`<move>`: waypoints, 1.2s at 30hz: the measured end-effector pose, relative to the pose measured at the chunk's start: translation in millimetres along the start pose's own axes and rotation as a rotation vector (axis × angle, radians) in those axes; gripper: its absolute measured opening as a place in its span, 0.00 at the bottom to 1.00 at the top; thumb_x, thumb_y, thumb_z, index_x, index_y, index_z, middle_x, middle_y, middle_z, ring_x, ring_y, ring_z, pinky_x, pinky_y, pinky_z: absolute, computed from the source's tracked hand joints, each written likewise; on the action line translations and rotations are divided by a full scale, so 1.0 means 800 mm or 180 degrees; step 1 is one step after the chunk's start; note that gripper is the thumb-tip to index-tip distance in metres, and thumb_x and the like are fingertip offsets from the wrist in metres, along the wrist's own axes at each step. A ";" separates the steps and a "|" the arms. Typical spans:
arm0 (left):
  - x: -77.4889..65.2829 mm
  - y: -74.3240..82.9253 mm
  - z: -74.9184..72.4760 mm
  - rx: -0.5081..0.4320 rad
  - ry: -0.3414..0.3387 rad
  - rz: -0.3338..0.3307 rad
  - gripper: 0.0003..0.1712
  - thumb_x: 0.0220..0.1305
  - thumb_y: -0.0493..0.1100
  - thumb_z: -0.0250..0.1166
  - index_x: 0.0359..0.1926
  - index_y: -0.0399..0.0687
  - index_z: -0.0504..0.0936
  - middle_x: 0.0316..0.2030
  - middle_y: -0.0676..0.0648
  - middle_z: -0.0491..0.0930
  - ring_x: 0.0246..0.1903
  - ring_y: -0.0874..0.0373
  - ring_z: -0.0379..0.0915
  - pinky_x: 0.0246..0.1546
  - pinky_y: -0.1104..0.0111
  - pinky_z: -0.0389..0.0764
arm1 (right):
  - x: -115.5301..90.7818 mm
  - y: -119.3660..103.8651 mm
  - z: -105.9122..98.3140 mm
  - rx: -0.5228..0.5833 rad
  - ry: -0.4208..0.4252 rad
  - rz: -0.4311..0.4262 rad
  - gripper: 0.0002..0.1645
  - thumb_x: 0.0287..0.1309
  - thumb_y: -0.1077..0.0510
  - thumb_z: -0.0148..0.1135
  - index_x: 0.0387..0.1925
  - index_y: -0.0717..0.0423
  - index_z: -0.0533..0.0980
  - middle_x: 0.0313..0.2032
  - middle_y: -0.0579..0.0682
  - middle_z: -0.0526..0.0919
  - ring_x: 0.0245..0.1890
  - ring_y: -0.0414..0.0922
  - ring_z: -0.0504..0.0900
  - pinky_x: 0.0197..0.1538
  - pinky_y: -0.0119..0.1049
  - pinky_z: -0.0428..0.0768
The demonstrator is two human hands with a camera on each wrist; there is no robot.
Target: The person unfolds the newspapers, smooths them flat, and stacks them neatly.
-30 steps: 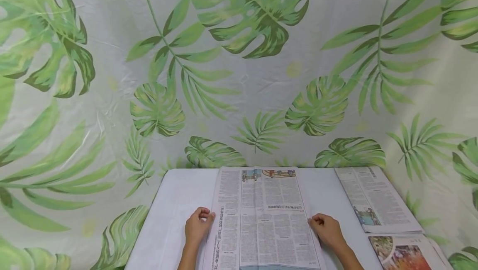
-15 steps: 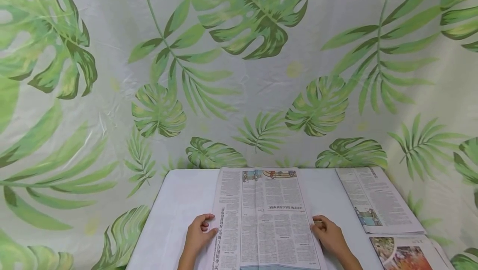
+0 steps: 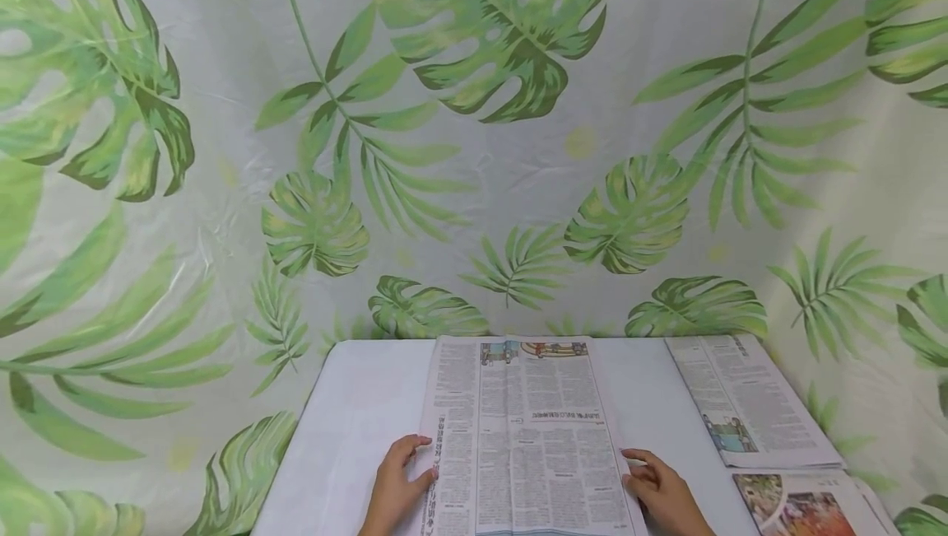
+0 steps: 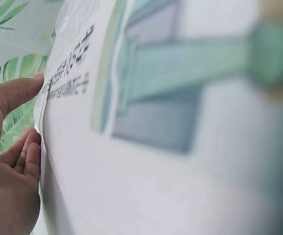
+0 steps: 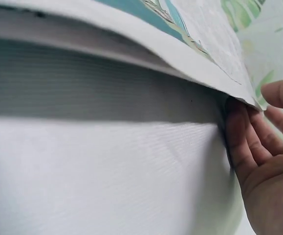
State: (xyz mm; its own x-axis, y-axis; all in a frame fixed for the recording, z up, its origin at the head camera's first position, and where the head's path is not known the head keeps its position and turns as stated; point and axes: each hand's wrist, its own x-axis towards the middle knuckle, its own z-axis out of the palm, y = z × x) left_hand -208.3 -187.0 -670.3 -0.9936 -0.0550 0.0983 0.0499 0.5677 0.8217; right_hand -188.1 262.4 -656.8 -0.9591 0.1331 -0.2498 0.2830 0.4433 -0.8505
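A folded newspaper (image 3: 533, 454) lies lengthwise on the white table, its near end running out of the head view. At its left edge, my left hand (image 3: 400, 482) touches the paper with thumb and fingertips spread apart. The left wrist view shows that thumb (image 4: 26, 93) at the paper's margin and the other fingers beside the edge. My right hand (image 3: 662, 491) is at the opposite edge. In the right wrist view its fingers (image 5: 258, 134) reach under the lifted paper edge (image 5: 195, 61), while the thumb stands off the sheet.
Another folded newspaper (image 3: 766, 404) lies at the table's right side. Nearer on that side is a printed page with colour photos (image 3: 807, 507). A leaf-patterned curtain (image 3: 511, 165) hangs behind the white table (image 3: 355, 404).
Both hands have slid slightly nearer along the newspaper's edges. Their fingertips, closer together a second ago, are spread wider now. The newspaper has stayed in place.
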 end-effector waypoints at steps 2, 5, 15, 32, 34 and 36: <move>-0.004 0.001 0.001 -0.0010 -0.0018 0.0015 0.29 0.51 0.40 0.79 0.56 0.56 0.83 0.66 0.38 0.74 0.67 0.36 0.70 0.66 0.42 0.73 | -0.006 0.001 -0.001 0.0042 -0.0014 -0.0004 0.30 0.63 0.59 0.68 0.65 0.61 0.74 0.42 0.51 0.89 0.36 0.44 0.87 0.40 0.40 0.85; -0.009 0.003 0.004 -0.0021 -0.0026 0.0025 0.28 0.53 0.40 0.78 0.56 0.55 0.83 0.66 0.38 0.74 0.68 0.33 0.68 0.65 0.40 0.73 | -0.015 0.006 -0.003 0.0095 -0.0057 -0.0036 0.32 0.62 0.58 0.70 0.66 0.62 0.74 0.41 0.52 0.89 0.35 0.45 0.88 0.39 0.39 0.85; -0.025 0.023 0.021 -0.0204 -0.0200 0.0096 0.22 0.59 0.41 0.75 0.56 0.56 0.83 0.64 0.46 0.76 0.68 0.37 0.69 0.64 0.39 0.73 | -0.037 0.017 -0.021 0.0388 -0.0392 -0.0106 0.32 0.64 0.54 0.68 0.63 0.68 0.74 0.42 0.54 0.88 0.39 0.47 0.88 0.39 0.36 0.85; -0.039 0.065 0.067 -0.0354 -0.0843 0.0503 0.19 0.68 0.48 0.70 0.57 0.53 0.83 0.58 0.54 0.80 0.58 0.52 0.77 0.56 0.67 0.80 | -0.032 0.042 -0.026 0.0669 -0.0849 0.0001 0.32 0.61 0.54 0.71 0.59 0.72 0.76 0.42 0.51 0.87 0.41 0.48 0.87 0.42 0.40 0.86; -0.039 0.070 0.078 -0.0433 -0.0923 0.0562 0.18 0.68 0.48 0.69 0.57 0.53 0.83 0.57 0.55 0.80 0.57 0.56 0.77 0.55 0.68 0.79 | -0.031 0.041 -0.024 0.0646 -0.0793 0.0022 0.32 0.61 0.53 0.72 0.59 0.71 0.76 0.43 0.51 0.87 0.41 0.48 0.87 0.43 0.40 0.86; -0.040 0.077 0.089 -0.0508 -0.0993 0.0646 0.18 0.69 0.48 0.69 0.57 0.52 0.83 0.56 0.57 0.81 0.55 0.59 0.77 0.55 0.69 0.79 | -0.032 0.038 -0.021 0.0619 -0.0720 0.0035 0.31 0.60 0.53 0.73 0.58 0.70 0.77 0.42 0.51 0.87 0.41 0.48 0.87 0.42 0.40 0.86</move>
State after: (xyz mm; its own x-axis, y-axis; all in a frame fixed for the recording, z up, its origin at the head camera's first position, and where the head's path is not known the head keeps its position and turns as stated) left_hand -180.6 -92.2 -662.9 -0.9437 0.3110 0.1127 0.2390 0.4055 0.8823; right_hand -154.6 287.8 -668.5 -0.9383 -0.0736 -0.3378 0.3086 0.2620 -0.9144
